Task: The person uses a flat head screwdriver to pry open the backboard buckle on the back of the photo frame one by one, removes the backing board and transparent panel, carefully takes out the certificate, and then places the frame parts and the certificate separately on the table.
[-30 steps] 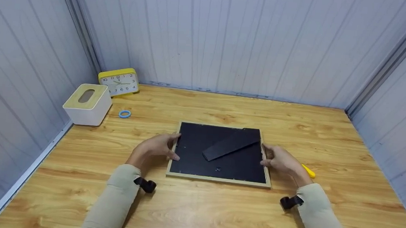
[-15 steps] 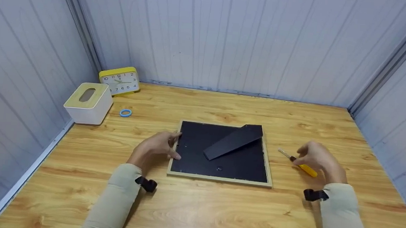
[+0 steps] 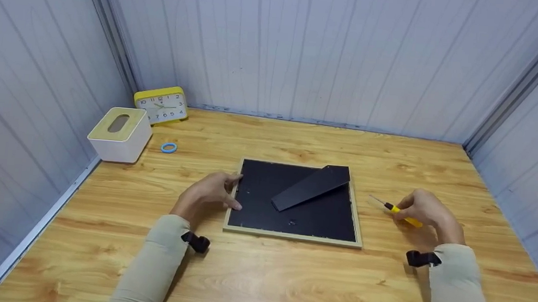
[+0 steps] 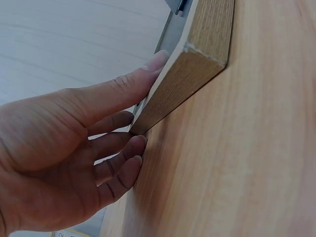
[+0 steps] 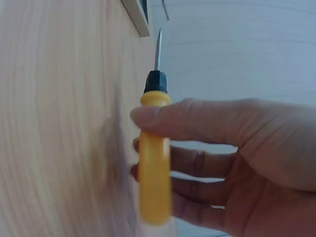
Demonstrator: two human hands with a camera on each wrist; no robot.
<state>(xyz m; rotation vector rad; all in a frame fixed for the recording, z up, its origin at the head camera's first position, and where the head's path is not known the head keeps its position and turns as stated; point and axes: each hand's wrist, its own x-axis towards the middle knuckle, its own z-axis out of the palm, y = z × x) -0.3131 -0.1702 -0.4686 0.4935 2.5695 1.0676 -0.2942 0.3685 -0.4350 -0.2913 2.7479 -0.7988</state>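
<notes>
A picture frame (image 3: 257, 179) lies face down on the table, its black back and slanted black stand (image 3: 311, 188) upward. My left hand (image 3: 208, 192) holds its left side. In the left wrist view the thumb (image 4: 148, 66) lies on the rim of the wooden frame (image 4: 173, 89), the fingers low beside it near the tabletop. Off to the right, my right hand (image 3: 425, 211) pinches a screwdriver (image 3: 391, 207) by its yellow handle (image 5: 155, 182). Its thin metal shaft points toward the frame and looks raised just off the table.
A blue ring (image 3: 169, 148) lies at the back left of the wooden table (image 3: 287, 282). Beside it stand a white tissue box (image 3: 121, 139) with a wood-look lid and a yellow clock (image 3: 162, 105). Panel walls (image 3: 306, 48) close in the back and sides.
My right hand has left the frame's right side, moved right to the screwdriver and taken hold of its handle. The left hand has stayed at the frame's left side.
</notes>
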